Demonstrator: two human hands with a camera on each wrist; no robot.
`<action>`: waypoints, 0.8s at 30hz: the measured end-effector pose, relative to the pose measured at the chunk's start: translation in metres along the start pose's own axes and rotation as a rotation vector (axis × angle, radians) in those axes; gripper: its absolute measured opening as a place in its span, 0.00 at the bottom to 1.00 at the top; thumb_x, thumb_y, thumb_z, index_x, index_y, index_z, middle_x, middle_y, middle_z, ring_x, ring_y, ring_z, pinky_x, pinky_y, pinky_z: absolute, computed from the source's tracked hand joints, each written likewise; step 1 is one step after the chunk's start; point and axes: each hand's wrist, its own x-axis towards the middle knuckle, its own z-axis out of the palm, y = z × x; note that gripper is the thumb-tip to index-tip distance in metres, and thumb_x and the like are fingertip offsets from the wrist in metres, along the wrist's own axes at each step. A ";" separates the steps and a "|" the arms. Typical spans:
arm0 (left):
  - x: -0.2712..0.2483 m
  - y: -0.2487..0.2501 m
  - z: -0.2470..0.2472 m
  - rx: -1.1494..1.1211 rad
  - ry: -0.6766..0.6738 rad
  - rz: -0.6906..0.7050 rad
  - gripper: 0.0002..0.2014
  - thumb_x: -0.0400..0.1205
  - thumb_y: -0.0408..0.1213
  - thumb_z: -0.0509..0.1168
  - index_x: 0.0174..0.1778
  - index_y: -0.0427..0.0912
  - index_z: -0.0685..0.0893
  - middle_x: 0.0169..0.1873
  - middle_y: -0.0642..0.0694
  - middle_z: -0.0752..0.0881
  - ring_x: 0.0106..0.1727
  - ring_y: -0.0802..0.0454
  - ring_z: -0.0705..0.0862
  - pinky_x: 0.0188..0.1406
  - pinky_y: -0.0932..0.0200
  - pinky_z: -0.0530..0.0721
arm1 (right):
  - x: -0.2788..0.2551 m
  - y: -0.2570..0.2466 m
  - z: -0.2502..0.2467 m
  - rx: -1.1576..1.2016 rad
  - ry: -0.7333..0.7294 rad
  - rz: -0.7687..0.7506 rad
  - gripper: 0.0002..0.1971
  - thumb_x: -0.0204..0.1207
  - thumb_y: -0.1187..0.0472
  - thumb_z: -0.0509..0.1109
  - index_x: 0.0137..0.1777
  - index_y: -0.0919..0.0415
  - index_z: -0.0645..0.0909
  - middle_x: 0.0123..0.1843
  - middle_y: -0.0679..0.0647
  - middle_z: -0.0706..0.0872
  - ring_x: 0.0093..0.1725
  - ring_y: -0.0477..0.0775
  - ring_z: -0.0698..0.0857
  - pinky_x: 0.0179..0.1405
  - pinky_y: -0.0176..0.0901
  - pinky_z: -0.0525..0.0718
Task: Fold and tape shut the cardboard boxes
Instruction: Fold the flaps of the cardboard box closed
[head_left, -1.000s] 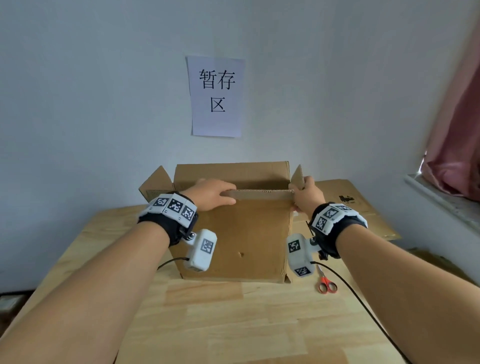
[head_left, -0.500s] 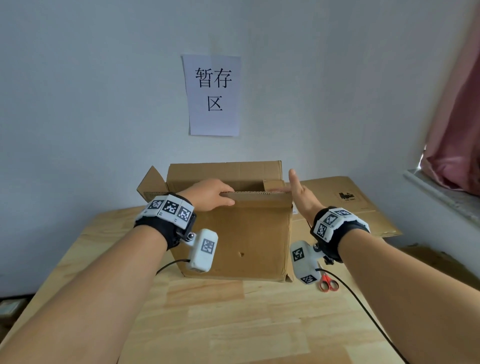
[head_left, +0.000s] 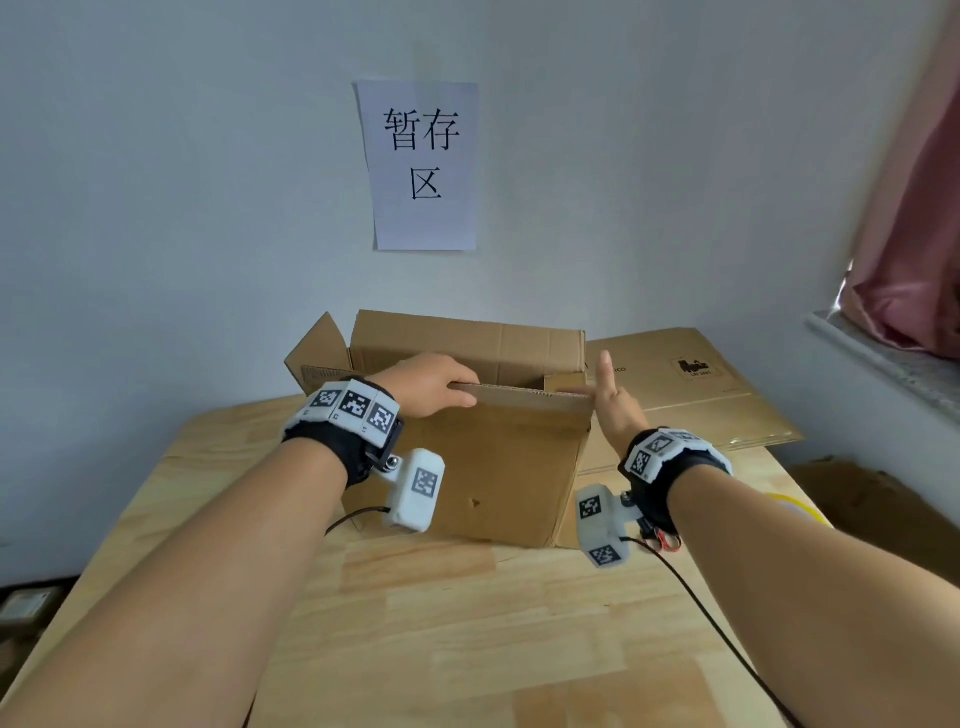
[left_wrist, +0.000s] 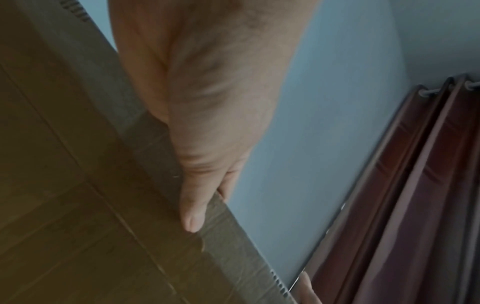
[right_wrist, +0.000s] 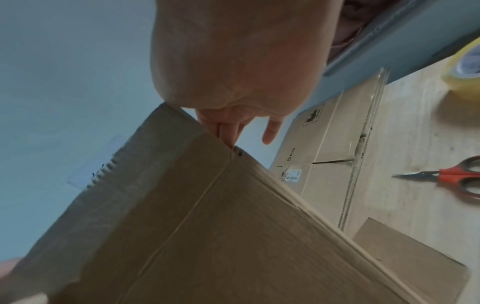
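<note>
An open brown cardboard box (head_left: 483, 467) stands on the wooden table (head_left: 467, 623), its far flap upright and its left flap splayed outward. My left hand (head_left: 431, 387) grips the top edge of the near flap (left_wrist: 228, 232), thumb on the outside and fingers curled over it. My right hand (head_left: 610, 400) is held flat at the box's right corner. Its straight fingers press the right side flap (head_left: 563, 384) inward, thumb sticking up. In the right wrist view these fingers (right_wrist: 226, 131) slip behind the box corner.
A flattened cardboard box (head_left: 685, 389) lies at the back right of the table. Red-handled scissors (right_wrist: 451, 176) and a roll of yellowish tape (right_wrist: 465, 67) lie to the right. A paper sign (head_left: 423, 166) hangs on the wall; a pink curtain (head_left: 914, 249) is at the far right.
My right hand let go of the box's right corner, straightened out, and pushed the right side flap inward. The left hand has kept its hold on the near flap.
</note>
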 end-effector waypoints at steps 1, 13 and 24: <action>0.001 0.000 -0.002 -0.003 -0.010 0.007 0.10 0.86 0.43 0.60 0.46 0.44 0.83 0.35 0.52 0.80 0.37 0.55 0.76 0.38 0.59 0.70 | 0.001 -0.002 0.000 0.004 -0.006 -0.005 0.42 0.81 0.36 0.29 0.63 0.52 0.84 0.76 0.59 0.74 0.76 0.60 0.69 0.76 0.51 0.59; 0.017 -0.002 0.006 0.041 0.028 -0.011 0.10 0.86 0.47 0.59 0.37 0.56 0.73 0.33 0.60 0.75 0.37 0.58 0.73 0.55 0.50 0.69 | -0.010 0.018 0.009 0.101 0.113 0.100 0.43 0.79 0.31 0.39 0.75 0.65 0.72 0.70 0.67 0.78 0.71 0.64 0.75 0.70 0.51 0.68; 0.017 -0.029 0.053 0.093 0.135 -0.146 0.23 0.87 0.57 0.42 0.80 0.67 0.56 0.83 0.61 0.53 0.84 0.50 0.45 0.74 0.27 0.31 | -0.004 0.024 0.023 -0.092 0.092 -0.158 0.27 0.82 0.55 0.64 0.78 0.59 0.61 0.78 0.56 0.67 0.77 0.56 0.68 0.75 0.52 0.68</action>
